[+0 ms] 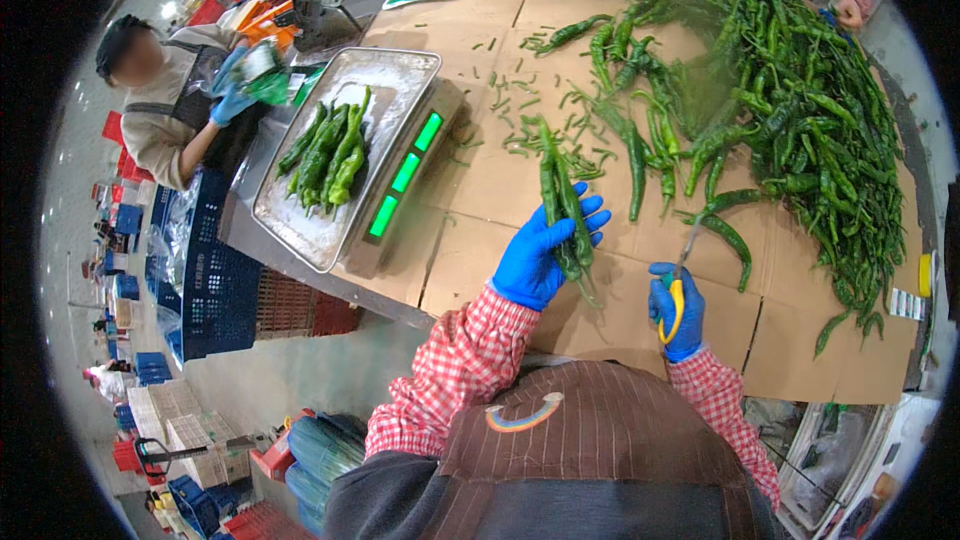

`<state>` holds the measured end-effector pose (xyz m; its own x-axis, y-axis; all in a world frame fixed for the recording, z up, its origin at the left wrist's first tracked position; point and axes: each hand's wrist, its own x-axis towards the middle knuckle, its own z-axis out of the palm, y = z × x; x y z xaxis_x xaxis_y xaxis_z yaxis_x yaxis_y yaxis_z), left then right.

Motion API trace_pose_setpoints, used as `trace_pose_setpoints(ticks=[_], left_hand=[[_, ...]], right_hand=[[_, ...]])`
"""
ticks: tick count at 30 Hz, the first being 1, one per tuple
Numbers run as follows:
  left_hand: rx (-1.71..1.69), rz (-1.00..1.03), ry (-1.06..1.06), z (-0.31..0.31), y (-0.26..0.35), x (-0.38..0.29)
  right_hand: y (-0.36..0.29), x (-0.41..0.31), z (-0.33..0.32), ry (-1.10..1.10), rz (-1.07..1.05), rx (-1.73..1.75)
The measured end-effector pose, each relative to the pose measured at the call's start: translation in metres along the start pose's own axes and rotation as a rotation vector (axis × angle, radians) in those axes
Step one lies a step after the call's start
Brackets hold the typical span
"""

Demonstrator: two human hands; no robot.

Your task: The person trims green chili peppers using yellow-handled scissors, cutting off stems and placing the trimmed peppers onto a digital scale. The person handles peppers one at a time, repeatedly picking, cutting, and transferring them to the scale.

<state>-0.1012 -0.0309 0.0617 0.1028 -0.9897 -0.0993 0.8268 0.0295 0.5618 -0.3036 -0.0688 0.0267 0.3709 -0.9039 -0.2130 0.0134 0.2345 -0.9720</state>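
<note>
My left hand (551, 244), in a blue glove, holds a few long green chili peppers (559, 202), its thumb laid across them. My right hand (679, 307), also gloved in blue, grips yellow-handled scissors (675, 300); their blades point up towards a curved green pepper (724, 240) on the cardboard. Several green peppers (330, 154) lie side by side on the metal pan of a digital scale (300, 225) at the left. Between the scale and the loose peppers, cut stem pieces (525, 101) are scattered. A large heap of green peppers (810, 120) covers the right side.
Cardboard sheets (480, 187) cover the table. A co-worker (180, 97) in blue gloves handles a plastic bag (262, 79) beyond the scale. Another person's hand (851, 11) is at the upper right, beside the heap. Below the table's left edge stands a blue crate (217, 300).
</note>
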Motion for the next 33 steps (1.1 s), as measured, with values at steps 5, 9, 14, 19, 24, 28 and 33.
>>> trace_pose_setpoints(ticks=[5,9,14,19,24,28,33], left_hand=[[-0.150,0.038,0.051,0.005,-0.009,-0.010],[-0.261,0.145,0.088,0.006,-0.002,-0.011],[-0.291,0.150,0.118,0.008,-0.005,-0.012],[-0.289,0.125,0.138,0.010,-0.010,-0.013],[-0.289,0.160,0.145,0.009,-0.009,-0.010],[-0.284,0.215,0.193,0.010,-0.008,-0.009],[-0.183,0.228,0.192,0.018,-0.011,-0.011]], right_hand=[[-0.022,-0.010,0.011,-0.102,-0.244,-0.440],[-0.029,-0.013,0.014,-0.057,-0.604,-0.841],[-0.043,-0.017,0.019,-0.071,-0.737,-1.068],[-0.030,-0.019,0.020,-0.057,-0.675,-0.915],[-0.021,-0.020,0.016,-0.053,-0.644,-0.818],[-0.032,-0.018,0.018,-0.077,-0.677,-0.920],[-0.035,-0.015,0.023,-0.129,-0.696,-0.907]])
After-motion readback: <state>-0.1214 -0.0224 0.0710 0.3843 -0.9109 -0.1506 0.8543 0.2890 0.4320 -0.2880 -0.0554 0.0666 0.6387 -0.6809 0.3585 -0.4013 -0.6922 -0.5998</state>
